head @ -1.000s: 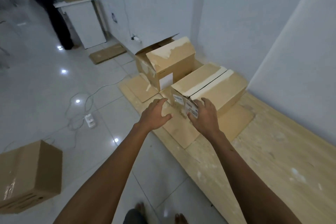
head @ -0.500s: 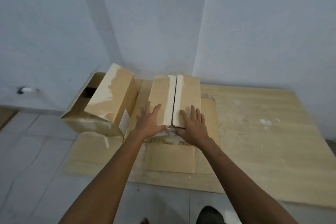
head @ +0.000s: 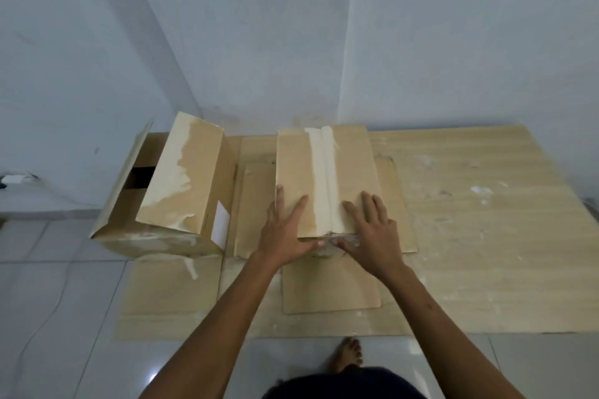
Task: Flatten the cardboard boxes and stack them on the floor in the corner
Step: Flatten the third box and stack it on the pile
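Note:
A closed cardboard box (head: 324, 168) with a pale tape strip down its top seam stands in the room's corner on flattened cardboard sheets (head: 330, 288). My left hand (head: 285, 230) lies flat on the box top at its near left edge, fingers spread, thumb at the front edge. My right hand (head: 369, 230) lies flat on the near right of the top, thumb by the taped seam end. A second box (head: 181, 185), torn and open at its left side, stands just left of it.
A wooden board (head: 486, 220) covers the floor to the right, up to the walls. White tiles (head: 64, 317) lie to the left with a thin cable (head: 39, 327). My bare foot (head: 346, 355) stands on the tiles just below the cardboard.
I have stepped up to the corner and turned to face it. Both hands went from reaching for the taped box to resting flat on its near top edge.

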